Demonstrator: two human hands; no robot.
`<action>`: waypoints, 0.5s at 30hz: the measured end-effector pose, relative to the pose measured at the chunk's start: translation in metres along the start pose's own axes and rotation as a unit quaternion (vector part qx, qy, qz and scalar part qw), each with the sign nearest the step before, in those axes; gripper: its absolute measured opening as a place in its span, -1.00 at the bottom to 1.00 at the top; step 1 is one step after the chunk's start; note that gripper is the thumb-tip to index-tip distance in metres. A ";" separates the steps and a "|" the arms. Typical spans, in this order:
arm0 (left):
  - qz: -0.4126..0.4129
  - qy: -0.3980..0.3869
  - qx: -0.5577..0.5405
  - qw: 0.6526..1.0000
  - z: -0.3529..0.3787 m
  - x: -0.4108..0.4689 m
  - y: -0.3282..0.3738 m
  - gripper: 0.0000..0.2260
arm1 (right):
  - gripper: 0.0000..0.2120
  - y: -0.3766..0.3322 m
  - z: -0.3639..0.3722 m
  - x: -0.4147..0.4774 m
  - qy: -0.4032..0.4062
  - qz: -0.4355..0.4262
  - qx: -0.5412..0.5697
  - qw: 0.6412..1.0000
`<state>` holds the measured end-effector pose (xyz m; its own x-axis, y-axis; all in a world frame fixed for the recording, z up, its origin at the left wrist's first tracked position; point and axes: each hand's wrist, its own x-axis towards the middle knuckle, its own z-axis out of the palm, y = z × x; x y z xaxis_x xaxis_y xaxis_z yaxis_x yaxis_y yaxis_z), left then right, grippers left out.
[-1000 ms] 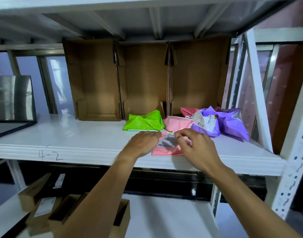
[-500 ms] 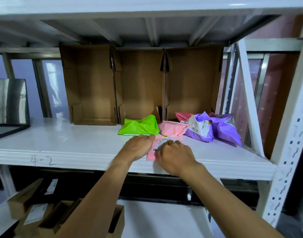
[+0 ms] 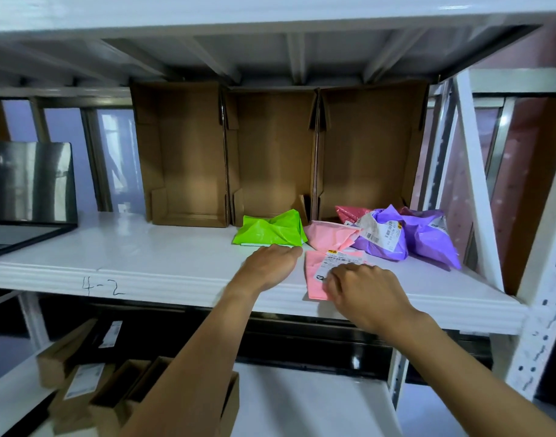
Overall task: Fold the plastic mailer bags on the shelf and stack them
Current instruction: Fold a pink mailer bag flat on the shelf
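Observation:
A folded pink mailer [image 3: 314, 272] with a white shipping label lies near the front edge of the white shelf [image 3: 144, 263]. My right hand [image 3: 362, 288] lies over its right part, fingers curled onto it. My left hand [image 3: 270, 263] rests flat on the shelf just left of that mailer, off it, fingertips close to the front edge of a crumpled green mailer [image 3: 270, 230]. Behind are another pink mailer [image 3: 328, 236], a dark pink one [image 3: 349, 212] and two purple mailers [image 3: 384, 244] [image 3: 428, 238] with labels.
Three open cardboard boxes [image 3: 188, 152] stand on end along the back of the shelf. A dark screen [image 3: 27, 184] sits at far left. The white upright post [image 3: 548, 279] bounds the right side. Small cartons [image 3: 81, 376] lie on the lower shelf.
My left hand has slid left off the pink mailer and now lies flat on the shelf near the green one. My right hand stays on the folded pink mailer.

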<state>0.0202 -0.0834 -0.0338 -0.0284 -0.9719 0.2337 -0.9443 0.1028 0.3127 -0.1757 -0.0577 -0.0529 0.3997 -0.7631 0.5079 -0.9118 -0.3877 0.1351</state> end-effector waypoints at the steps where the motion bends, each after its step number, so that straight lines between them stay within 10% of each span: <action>1: -0.001 0.001 -0.006 1.000 0.000 0.000 0.000 -0.73 | -0.62 0.003 -0.002 -0.003 -0.001 0.000 -0.003 1.000; 15: -0.084 -0.020 -0.168 0.982 -0.005 -0.002 0.005 -0.49 | -0.77 0.055 -0.017 -0.026 -0.024 0.033 0.041 0.998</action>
<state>0.0173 -0.0798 -0.0277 0.0996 -0.9879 0.1192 -0.7753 -0.0020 0.6316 -0.2376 -0.0508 -0.0443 0.3454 -0.8110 0.4721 -0.9260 -0.3762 0.0312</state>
